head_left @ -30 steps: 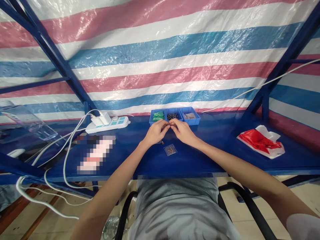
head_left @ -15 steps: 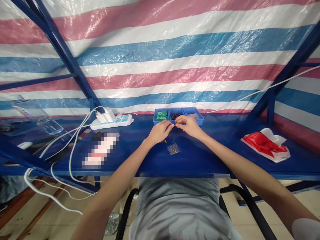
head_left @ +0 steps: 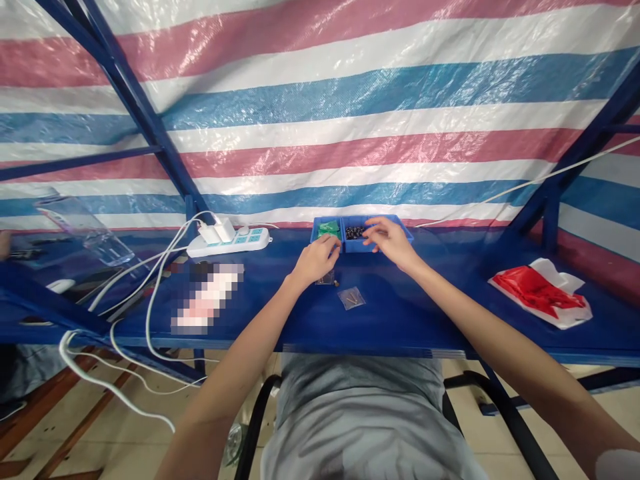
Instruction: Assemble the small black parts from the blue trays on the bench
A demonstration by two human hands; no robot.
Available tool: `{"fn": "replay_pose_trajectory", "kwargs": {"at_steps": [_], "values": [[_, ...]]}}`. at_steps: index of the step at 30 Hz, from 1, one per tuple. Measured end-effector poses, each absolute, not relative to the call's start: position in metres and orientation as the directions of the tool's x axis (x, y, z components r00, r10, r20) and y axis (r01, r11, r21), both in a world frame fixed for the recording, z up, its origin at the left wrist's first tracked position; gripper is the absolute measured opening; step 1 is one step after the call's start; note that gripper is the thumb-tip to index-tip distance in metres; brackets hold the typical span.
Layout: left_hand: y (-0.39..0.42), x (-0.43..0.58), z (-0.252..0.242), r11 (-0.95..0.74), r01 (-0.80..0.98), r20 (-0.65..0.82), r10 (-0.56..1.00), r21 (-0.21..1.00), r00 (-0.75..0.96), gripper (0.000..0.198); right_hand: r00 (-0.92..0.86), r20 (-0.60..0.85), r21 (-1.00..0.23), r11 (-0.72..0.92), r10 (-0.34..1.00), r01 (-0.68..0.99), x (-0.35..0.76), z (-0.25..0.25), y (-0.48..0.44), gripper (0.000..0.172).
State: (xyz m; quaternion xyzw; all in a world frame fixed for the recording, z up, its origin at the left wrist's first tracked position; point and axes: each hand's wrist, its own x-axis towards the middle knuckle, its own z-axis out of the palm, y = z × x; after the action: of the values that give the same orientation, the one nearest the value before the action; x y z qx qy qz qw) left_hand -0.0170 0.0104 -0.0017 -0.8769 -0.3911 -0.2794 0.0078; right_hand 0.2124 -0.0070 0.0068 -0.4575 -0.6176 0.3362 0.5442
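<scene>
Tray (head_left: 362,245) of three blue compartments, centre frame at the far edge of the counter (head_left: 400,320), with both hands at work in front of it. Nearest the viewer, just below centre, one small clear bag (head_left: 351,298) lies flat on the counter with a few thin brass-coloured pins inside; their long axis runs up and to the right. One tiny dark part (head_left: 337,283) lies just left of the bag and below the left hand. Left hand (head_left: 317,259), left of centre, has its fingers curled together just short of the tray's left compartment; a small clear item shows under it, but whether it is gripped cannot be told. Right hand (head_left: 388,239), right of centre, hangs over the tray with fingertips drawn together above the middle compartment, which holds many small dark pieces (head_left: 355,232). Whether a piece is pinched cannot be told. The dark pieces lie to the left of and just beyond the right fingertips, so the right hand is the nearer of the two. The left compartment holds green items (head_left: 329,230); the right one is hidden by the hand. One white power strip (head_left: 229,241) with two plugs sits left of the tray. One red-and-white bag (head_left: 543,292) lies at right.
</scene>
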Motion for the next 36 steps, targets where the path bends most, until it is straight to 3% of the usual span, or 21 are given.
{"fn": "replay_pose_trajectory", "kwargs": {"at_steps": [2,6,9,12,24,36], "values": [[0.011,-0.018,-0.001,-0.684,0.707,0.482,0.688,0.181,0.543,0.02,-0.193,0.38,-0.837,0.426,0.904,0.344,0.204,0.004,-0.018,0.017],[0.012,-0.023,0.0,-0.675,0.724,0.442,0.697,0.138,0.565,0.02,-0.5,0.377,-0.637,0.611,0.779,0.47,0.182,-0.005,-0.04,0.015],[0.014,-0.026,0.001,-0.685,0.72,0.398,0.694,0.108,0.6,0.02,-0.589,0.389,-0.458,0.703,0.709,0.544,0.172,-0.011,-0.049,0.024],[0.014,-0.026,0.001,-0.673,0.733,0.362,0.71,0.096,0.604,0.022,-0.659,0.363,-0.366,0.751,0.658,0.549,0.17,-0.015,-0.05,0.024],[0.013,-0.023,0.0,-0.685,0.704,0.352,0.716,0.186,0.603,0.022,-0.664,0.329,-0.346,0.74,0.671,0.576,0.175,-0.015,-0.045,0.019],[0.014,-0.022,-0.001,-0.7,0.687,0.369,0.702,0.197,0.609,0.022,-0.599,0.306,-0.337,0.672,0.74,0.659,0.179,-0.01,-0.045,0.019]]}}
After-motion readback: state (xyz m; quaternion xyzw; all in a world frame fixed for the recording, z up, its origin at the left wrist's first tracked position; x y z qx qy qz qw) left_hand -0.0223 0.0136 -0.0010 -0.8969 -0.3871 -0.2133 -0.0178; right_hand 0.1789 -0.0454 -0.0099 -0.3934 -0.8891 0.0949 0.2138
